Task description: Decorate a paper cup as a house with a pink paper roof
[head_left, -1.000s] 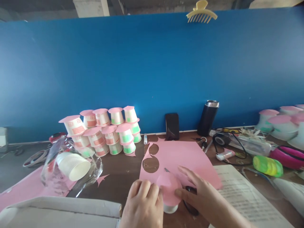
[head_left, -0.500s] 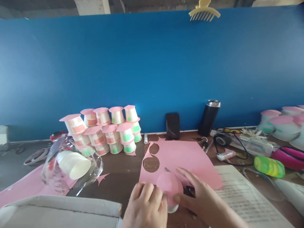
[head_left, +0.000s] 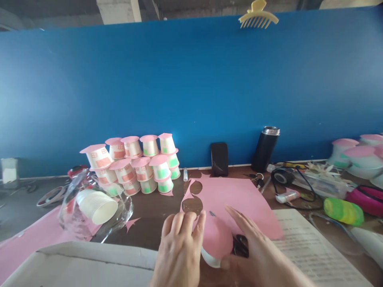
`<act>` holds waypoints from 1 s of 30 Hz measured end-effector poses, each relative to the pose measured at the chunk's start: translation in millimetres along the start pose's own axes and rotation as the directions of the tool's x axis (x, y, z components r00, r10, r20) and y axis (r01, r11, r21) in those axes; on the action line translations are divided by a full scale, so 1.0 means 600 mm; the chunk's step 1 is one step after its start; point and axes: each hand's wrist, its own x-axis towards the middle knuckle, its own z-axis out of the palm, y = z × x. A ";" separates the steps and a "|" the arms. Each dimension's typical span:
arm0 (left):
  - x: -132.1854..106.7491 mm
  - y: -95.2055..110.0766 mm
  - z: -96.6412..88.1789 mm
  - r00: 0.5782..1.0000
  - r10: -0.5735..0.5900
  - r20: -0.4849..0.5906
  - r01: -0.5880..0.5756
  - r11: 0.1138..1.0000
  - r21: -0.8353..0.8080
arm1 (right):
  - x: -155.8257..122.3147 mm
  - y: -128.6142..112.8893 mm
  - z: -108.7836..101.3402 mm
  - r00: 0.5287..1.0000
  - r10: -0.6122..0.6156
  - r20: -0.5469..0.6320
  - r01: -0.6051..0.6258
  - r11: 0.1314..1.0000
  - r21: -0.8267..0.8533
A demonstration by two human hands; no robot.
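A white paper cup with a pink paper cone roof [head_left: 216, 241] sits between my two hands near the front edge of the brown table [head_left: 152, 217]. My left hand [head_left: 179, 249] presses its fingers against the left side of the roof. My right hand [head_left: 257, 255] grips the cup from the right, thumb under the rim and fingers stretched along the pink sheet [head_left: 236, 199]. Black scissors [head_left: 240, 245] lie under my right hand.
A pile of finished cup houses [head_left: 137, 165] stands at the back left beside a plastic bag of white cups [head_left: 95, 205]. A phone [head_left: 219, 158], a black flask [head_left: 265, 148], tape, cables and printed paper [head_left: 311, 249] fill the right. A cardboard box [head_left: 89, 267] lies front left.
The cup has tilted and lifted slightly between my hands. My left hand's fingers have straightened and moved up against the roof. The view has shifted a little to the left.
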 end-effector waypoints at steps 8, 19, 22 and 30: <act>0.008 0.003 0.016 1.000 0.009 -0.021 -0.009 1.000 0.020 | -0.019 0.013 0.015 0.900 -0.432 -0.049 0.384 0.843 -0.377; 0.004 0.007 0.018 0.994 0.039 -0.100 -0.030 0.995 0.091 | -0.023 0.005 0.023 0.891 -0.453 0.032 0.418 0.789 -0.450; 0.003 0.007 0.020 0.994 0.052 -0.097 -0.042 0.994 0.102 | -0.022 0.008 0.020 0.894 -0.447 0.040 0.421 0.803 -0.421; 0.003 0.008 0.018 0.995 0.064 -0.077 -0.058 0.995 0.081 | -0.007 0.012 0.029 0.912 -0.410 -0.035 0.372 0.858 -0.353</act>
